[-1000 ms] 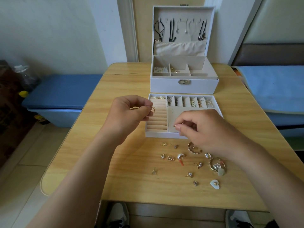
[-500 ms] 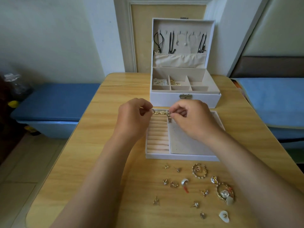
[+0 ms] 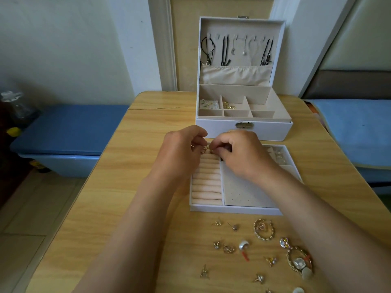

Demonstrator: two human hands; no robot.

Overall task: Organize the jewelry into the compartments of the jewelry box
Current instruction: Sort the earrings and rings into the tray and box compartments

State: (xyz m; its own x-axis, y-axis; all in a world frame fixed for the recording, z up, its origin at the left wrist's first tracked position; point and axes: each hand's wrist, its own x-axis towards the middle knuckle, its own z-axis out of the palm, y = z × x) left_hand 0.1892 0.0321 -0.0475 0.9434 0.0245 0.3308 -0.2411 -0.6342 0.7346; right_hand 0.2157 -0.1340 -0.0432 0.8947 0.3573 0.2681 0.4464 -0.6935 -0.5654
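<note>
Grip tight: left hand (image 3: 181, 154) pinches gold ring (image 3: 203, 149), right hand (image 3: 243, 154) gold piece (image 3: 211, 151).

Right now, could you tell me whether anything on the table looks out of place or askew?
Only the unsorted pieces: loose earrings and hoops lie scattered on the wooden table in front of the ring tray, which sits outside the open jewelry box. Nothing looks spilled or damaged.

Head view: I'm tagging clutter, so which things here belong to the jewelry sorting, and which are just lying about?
Part of the job: jewelry box; ring tray; gold ring pinched by the left hand; small gold piece at the right hand fingertips; loose earrings on the table.

Just lying about: blue storage bin; blue mat.
</note>
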